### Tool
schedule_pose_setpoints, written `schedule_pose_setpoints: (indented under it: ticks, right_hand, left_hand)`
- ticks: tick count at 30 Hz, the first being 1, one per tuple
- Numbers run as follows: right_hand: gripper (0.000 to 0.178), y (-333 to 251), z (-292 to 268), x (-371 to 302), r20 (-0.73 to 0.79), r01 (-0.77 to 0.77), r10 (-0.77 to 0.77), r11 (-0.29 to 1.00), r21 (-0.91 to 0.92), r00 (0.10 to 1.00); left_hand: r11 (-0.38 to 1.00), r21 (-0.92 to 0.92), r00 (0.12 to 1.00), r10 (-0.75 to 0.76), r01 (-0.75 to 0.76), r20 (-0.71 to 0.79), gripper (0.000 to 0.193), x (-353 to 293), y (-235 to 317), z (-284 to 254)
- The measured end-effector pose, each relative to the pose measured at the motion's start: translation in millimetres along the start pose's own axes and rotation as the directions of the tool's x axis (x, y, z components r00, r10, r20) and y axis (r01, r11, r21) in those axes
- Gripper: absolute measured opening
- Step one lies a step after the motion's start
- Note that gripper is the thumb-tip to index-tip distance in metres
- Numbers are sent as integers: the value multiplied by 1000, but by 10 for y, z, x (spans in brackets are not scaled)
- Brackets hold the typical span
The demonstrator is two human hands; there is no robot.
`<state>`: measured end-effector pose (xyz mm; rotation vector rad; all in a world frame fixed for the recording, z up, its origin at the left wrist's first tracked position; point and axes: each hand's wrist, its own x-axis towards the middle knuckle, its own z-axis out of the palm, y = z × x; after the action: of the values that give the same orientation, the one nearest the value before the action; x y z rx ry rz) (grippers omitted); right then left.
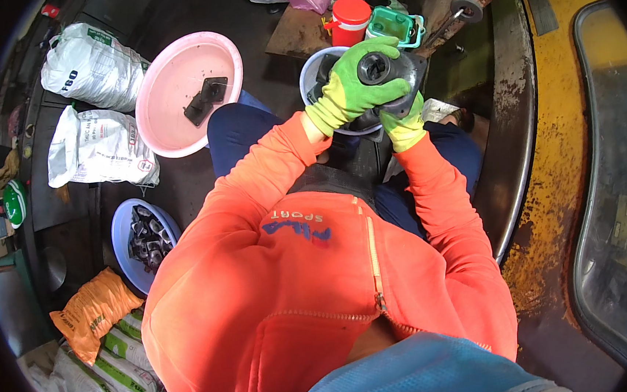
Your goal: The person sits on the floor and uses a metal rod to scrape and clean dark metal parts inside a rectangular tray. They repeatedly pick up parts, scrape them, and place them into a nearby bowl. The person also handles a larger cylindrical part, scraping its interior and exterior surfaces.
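Fingers [375, 46] of the left hand [349, 90] gripped the black flanged part [412, 77] — positioned over the right side of the front basin [305, 73] — while the right hand [404, 125] contacted its near edge, finger closure hidden from view.

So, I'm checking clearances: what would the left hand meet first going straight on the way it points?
The left hand would first meet the black part it holds; beyond that, depth is unclear.

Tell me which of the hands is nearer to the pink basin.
Left. The left hand is to the right of the pink basin, gripping a black part; the right hand is farther right, against the same part.
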<state>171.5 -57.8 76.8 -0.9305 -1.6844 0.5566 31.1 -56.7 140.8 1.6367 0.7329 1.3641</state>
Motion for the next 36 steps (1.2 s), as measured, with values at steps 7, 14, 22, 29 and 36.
schedule_pose_setpoints:
  ticks: [7,14,22,29,36]
  right_hand:
    - [46,-146,-129,11,155,-92,81,994,66,985]
    - [45,-277,-230,97,376,-345,180,830,438,909]
    - [43,-267,-173,109,450,-523,274,533,665,850]
    - [61,-191,-239,28,554,-509,170,667,544,815]
    - [54,-184,-293,-39,645,-582,272,743,331,714]
  left_hand:
    - [978,71,981,192,-194,38,42,14,-26,-10]
    - [994,-55,986,105,-99,127,40,5,60,-72]
    - [998,-40,978,-33,42,204,41,73,-26,-140]
    - [965,-225,886,-18,137,463,41,106,-27,-295]
    - [895,-387,663,153,221,733,48,246,-17,-324]
